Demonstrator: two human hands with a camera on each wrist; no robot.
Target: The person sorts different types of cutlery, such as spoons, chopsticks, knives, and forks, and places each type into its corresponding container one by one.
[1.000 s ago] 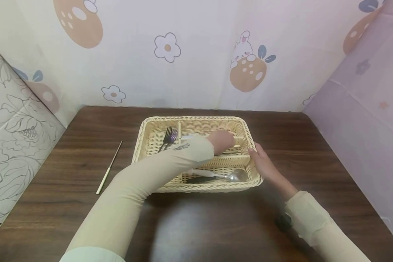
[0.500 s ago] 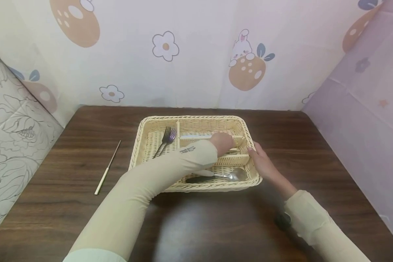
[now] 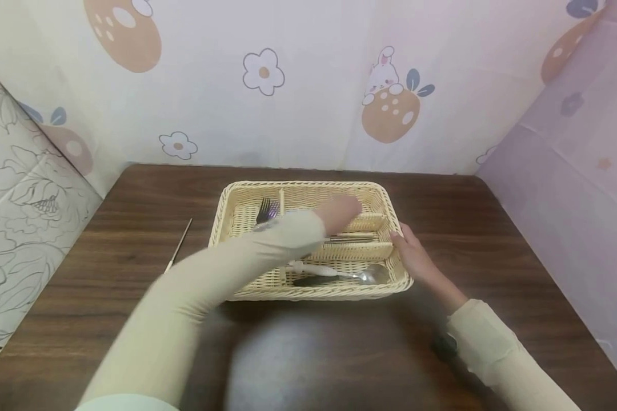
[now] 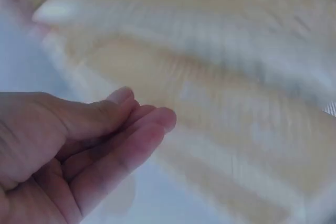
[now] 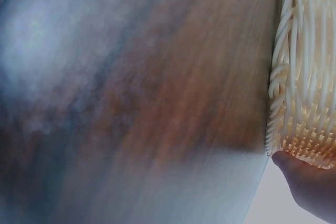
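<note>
A cream woven basket (image 3: 319,295) with dividers stands on the table. My left hand (image 3: 339,214), blurred, is above its middle compartments. The left wrist view shows that hand's thumb and fingers (image 4: 118,140) close together and loosely bent, with nothing between them. Below it, thin metal chopsticks (image 3: 352,239) lie in a middle compartment. My right hand (image 3: 415,257) holds the basket's right side, its thumb (image 5: 289,165) at the rim in the right wrist view. A spoon (image 3: 374,274) and a dark-handled utensil (image 3: 313,281) occupy the front compartment. Forks (image 3: 265,210) lie in the left compartment, partly behind my sleeve.
On the table left of the basket lies a single chopstick (image 3: 180,246), its near end covered by my left sleeve. The dark wooden table (image 3: 468,217) meets a patterned wall covering (image 3: 313,125) at the back and both sides.
My left hand has lifted and shifted a little left, leaving the chopsticks in the middle compartment more exposed. My left forearm now covers part of the lone chopstick. The right hand stays put.
</note>
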